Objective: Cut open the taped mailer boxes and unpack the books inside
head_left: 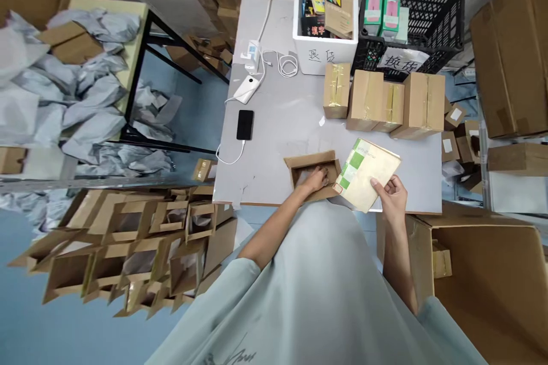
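Observation:
A small open cardboard box (295,178) sits at the table's front edge with its flaps up. Inside it is my left hand (317,180), its fingers curled and partly hidden; what they grip, if anything, does not show. My right hand (393,198) pinches a cream book (371,174) by its lower right edge. A green and white checked band runs along the book's left side. The book is tilted just above the table, right of the box, its left corner close to the box's right flap.
On the grey table (282,120) lie a black phone (245,125), a white power bank (247,89) and cables. Taped cartons (365,100) stand before a white bin (325,57) of books and a black crate (432,17). Several open boxes (141,256) are stacked left; a large carton (483,274) stands right.

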Motion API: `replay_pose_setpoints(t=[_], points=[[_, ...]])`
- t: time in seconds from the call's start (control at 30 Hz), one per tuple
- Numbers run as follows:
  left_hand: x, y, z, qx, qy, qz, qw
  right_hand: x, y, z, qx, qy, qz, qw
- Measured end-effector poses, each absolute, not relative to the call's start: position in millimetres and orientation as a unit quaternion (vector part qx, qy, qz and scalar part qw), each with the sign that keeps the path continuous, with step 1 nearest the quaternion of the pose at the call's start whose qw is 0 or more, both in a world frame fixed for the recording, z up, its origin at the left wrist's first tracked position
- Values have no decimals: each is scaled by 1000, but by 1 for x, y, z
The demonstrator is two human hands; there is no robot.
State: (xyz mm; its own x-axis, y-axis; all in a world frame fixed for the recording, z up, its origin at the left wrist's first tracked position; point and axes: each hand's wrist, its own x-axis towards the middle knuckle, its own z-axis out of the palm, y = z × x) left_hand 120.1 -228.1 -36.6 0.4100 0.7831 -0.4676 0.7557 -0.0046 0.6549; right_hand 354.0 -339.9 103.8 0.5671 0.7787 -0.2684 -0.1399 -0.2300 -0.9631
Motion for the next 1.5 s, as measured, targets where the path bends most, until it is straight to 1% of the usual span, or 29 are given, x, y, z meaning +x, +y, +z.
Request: replay_pose_setpoints(t=[0.13, 0.2, 0.27, 0.37, 0.47, 0.57, 0.67, 0.7, 0.77, 0.8, 0.87, 0.93, 0.97, 1.0, 1.1, 1.27, 1.5], points=[[106, -233, -29, 646, 583, 83, 485, 352, -334, 106, -665, -257, 421, 560], [94, -241, -15, 616, 600, 145, 490, 351, -334, 107, -659, -293, 422, 549], [81, -247, 2, 555, 600, 216, 534, 347, -333, 109, -654, -359, 402, 531], [65, -247, 30, 419, 537, 245, 690, 338, -329, 121, -630, -546, 292, 469], [55, -239, 54, 300, 438, 246, 811, 329, -319, 139, -511, -757, 128, 387], [50, -232, 75, 257, 388, 281, 839, 323, -306, 155, -385, -853, 2, 353], [45, -231, 92, 293, 379, 310, 821, 323, -296, 159, -360, -867, -32, 344], [43, -232, 97, 302, 378, 323, 813, 323, -294, 158, -380, -854, -25, 354], [39, -232, 105, 310, 378, 354, 797, 320, -289, 153, -452, -793, 26, 407], [37, -231, 108, 310, 380, 373, 788, 317, -287, 150, -495, -742, 81, 444], [33, -227, 115, 305, 384, 402, 773, 308, -283, 146, -556, -619, 249, 496], [28, -221, 120, 306, 390, 419, 761, 295, -280, 144, -566, -510, 414, 498], [27, -218, 123, 310, 394, 425, 754, 288, -280, 144, -562, -476, 465, 492], [25, -215, 126, 317, 401, 429, 745, 280, -279, 145, -558, -458, 490, 489], [23, -208, 132, 342, 420, 434, 720, 259, -279, 150, -554, -451, 483, 507], [13, -206, 134, 392, 425, 409, 707, 244, -278, 160, -566, -448, 457, 520], [-11, -198, 125, 427, 387, 382, 723, 223, -283, 171, -600, -411, 441, 526]])
